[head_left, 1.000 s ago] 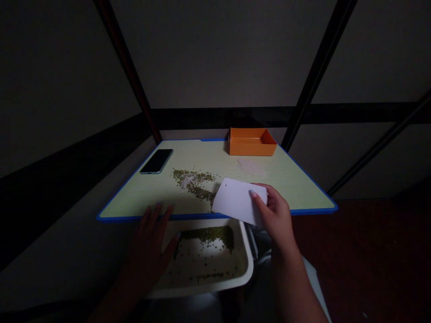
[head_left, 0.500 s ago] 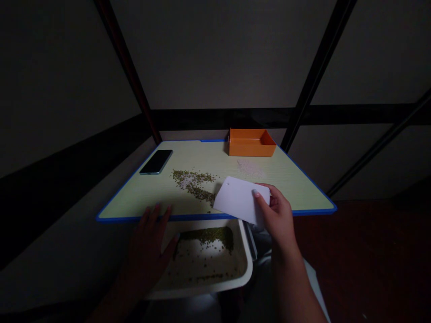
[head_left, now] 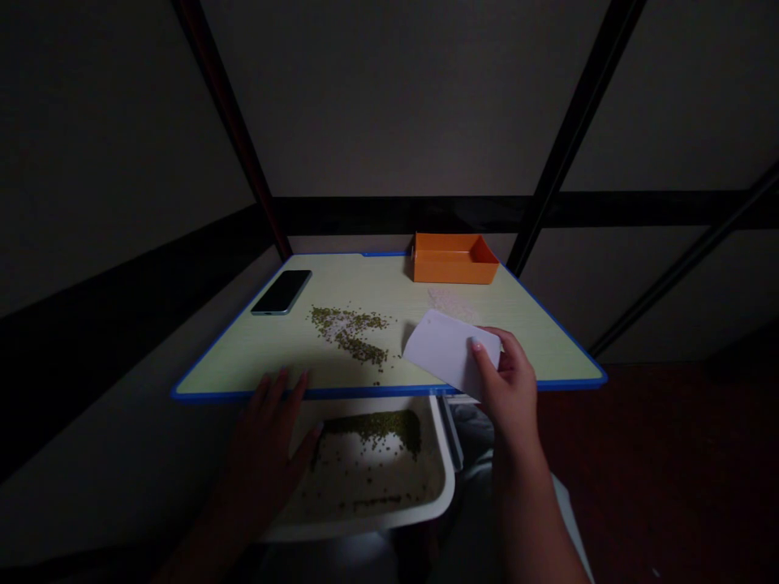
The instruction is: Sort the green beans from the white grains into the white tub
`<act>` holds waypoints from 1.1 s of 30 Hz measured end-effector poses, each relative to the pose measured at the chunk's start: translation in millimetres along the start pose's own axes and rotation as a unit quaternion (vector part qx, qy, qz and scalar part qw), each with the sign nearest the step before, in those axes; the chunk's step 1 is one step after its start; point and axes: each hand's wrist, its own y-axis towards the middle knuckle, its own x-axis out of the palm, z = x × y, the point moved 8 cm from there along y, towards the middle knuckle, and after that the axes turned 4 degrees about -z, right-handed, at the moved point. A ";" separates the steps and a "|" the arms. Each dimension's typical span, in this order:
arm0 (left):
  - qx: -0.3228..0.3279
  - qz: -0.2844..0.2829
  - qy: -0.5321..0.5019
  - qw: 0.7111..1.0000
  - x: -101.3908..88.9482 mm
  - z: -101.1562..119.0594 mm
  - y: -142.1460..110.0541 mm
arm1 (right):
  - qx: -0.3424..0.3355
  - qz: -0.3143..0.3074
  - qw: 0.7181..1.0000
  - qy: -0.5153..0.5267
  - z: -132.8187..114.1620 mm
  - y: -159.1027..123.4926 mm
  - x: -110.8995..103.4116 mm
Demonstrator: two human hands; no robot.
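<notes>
fingers of our right hand (head_left: 511,381) closed on a white card (head_left: 447,349), thumb flat on its upper face, the rest curled behind it and largely hidden. our left hand (head_left: 261,446) is open and empty as far as we can see, fingers spread, tips at the blue near edge (head_left: 341,392) of the worktop (head_left: 346,276). we cannot tell whether its palm rests on the white tub (head_left: 450,478) beneath. in the tub: green grains (head_left: 377,423), banked along the far side, with loose ones strewn over the floor.

change noted: over the last second we have drawn the card to the right, away from the strewn green grains (head_left: 362,349). its left edge was against the near end of their trail; bare surface now lies between, so that end shows and the card pushes none of that trail. it is held tilted just above or on the worktop; contact not certain.

farther in: pale grains (head_left: 334,326) lie among the green ones, to the left of the card. a separate pale patch (head_left: 450,304) sits just beyond the card, its near side possibly masked by it. a phone (head_left: 283,292), screen dark, lies at the far left. an orange box (head_left: 454,270) stands beyond the pale patch; we see only part of its inside. panelled wall (head_left: 395,97) behind.

poorly seen: the tub's left side, under our left hand, and most things below the worktop, lost in shadow.
</notes>
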 end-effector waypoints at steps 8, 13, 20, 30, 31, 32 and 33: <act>-0.001 -0.004 0.006 1.000 1.0 -0.5 0.6 | 0.008 0.002 1.000 -0.005 -0.5 -2.4 3.7; 0.003 0.010 0.004 1.000 0.9 1.5 -0.2 | 0.006 0.007 1.000 0.002 -1.2 -2.0 3.1; 0.005 0.012 0.007 1.000 -1.4 3.1 -1.1 | -0.011 -0.052 0.998 0.021 -7.2 -15.5 17.8; -0.002 0.007 0.021 1.000 -0.5 5.1 -2.5 | -0.066 -0.040 0.996 -0.035 -11.4 -21.8 16.3; 0.000 0.006 0.025 1.000 -0.4 5.6 -2.5 | -0.063 -0.046 0.996 -0.035 -10.1 -21.5 17.3; 0.004 0.006 0.028 1.000 -0.4 6.2 -2.6 | -0.064 -0.054 0.996 -0.037 -9.7 -21.4 18.9; 0.009 0.008 0.031 0.999 -0.8 6.9 -2.6 | -0.069 -0.064 0.995 -0.039 -10.0 -21.4 20.7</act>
